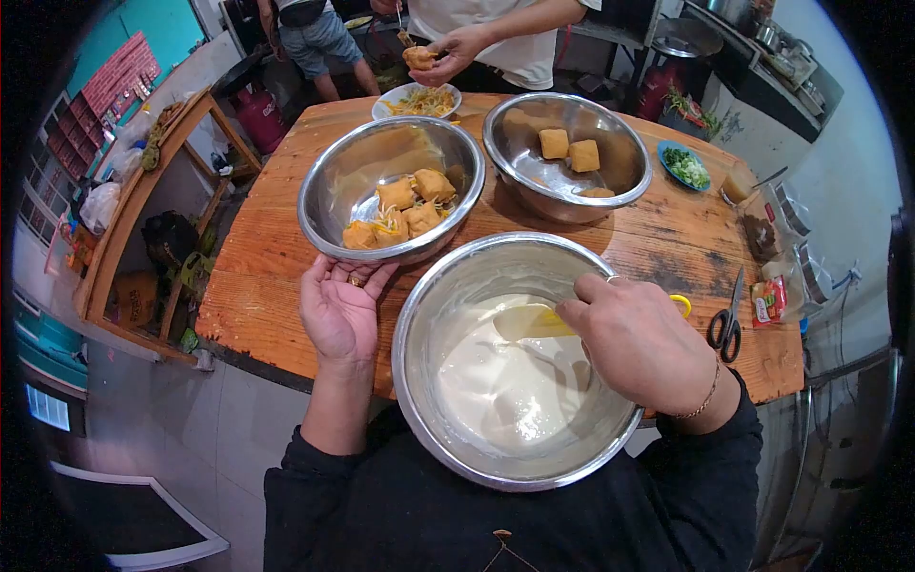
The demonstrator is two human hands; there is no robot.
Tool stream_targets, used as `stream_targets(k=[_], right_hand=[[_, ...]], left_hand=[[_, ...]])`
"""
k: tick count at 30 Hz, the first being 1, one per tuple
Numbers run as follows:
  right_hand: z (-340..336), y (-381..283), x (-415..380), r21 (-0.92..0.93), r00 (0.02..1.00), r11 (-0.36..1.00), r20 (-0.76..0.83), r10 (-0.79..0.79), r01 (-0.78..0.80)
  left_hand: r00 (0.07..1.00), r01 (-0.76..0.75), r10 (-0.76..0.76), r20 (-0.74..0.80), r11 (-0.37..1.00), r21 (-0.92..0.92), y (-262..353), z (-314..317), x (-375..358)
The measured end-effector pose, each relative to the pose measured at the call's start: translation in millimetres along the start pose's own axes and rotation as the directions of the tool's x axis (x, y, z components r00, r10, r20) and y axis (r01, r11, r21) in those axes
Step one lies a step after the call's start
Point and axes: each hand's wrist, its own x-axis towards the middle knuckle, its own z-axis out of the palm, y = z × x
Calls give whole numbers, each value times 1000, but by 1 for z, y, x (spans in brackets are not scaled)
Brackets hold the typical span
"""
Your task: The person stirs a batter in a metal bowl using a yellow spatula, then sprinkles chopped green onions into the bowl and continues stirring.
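In the head view, my right hand (640, 336) is closed round the handle of a yellow spatula (534, 322), its blade coated and resting in white batter (505, 386). That batter lies in a large steel mixing bowl (419, 419) close to my body. My left hand (341, 310), palm up, has its fingers at the near rim of a second steel bowl (319, 181) and grips it there. Inside are several stuffed tofu pieces (419, 221) with bean sprouts. A third steel bowl (505, 157) at the back right holds plain tofu pieces (583, 155).
Across the wooden table (257, 296), a person's hand (457, 52) holds a tofu piece above a plate of sprouts (419, 101). Black scissors (727, 329), a plate of chopped greens (684, 166), a glass (737, 183) and a red packet (768, 300) lie to the right.
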Motion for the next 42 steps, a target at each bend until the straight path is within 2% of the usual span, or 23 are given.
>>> stream_targets(k=[6,13,15,21,24,28,32,35,38,41,42], right_hand=[[0,-2,-1,-2,1000,1000,16,6,-6],[1,-2,-1,9,999,1000,45,22,-23],[-1,-2,-3,31,1000,999,28,-12,11],[-2,-1,-5,36,999,998,1,-42,42],[0,-2,-4,42,998,998,3,-55,55],[-1,-5,-5,50,999,998,8,-38,38],[0,-2,-7,12,998,999,-59,33,-32],[4,2,-4,-33,991,997,-122,60,-65],[6,3,2,-99,980,989,-179,89,-108],[9,0,9,-128,967,980,-226,118,-150],[14,0,12,-134,965,981,-240,108,-143]], left_hand=[[999,21,-20,-30,999,43,1,4,-2],[995,-17,26,-96,996,86,6,2,4],[993,-17,28,-111,995,103,12,-2,7],[971,-28,67,-228,985,167,26,-21,15],[970,-28,68,-234,985,170,23,-14,15],[995,9,4,-103,992,125,14,-12,20],[990,-6,27,-136,988,157,13,-14,19],[975,52,-5,-221,977,206,11,-12,2],[978,194,-151,-146,917,348,2,-25,-18],[942,311,-335,-25,843,439,2,-6,-34],[940,252,-332,82,833,492,5,8,-40]])
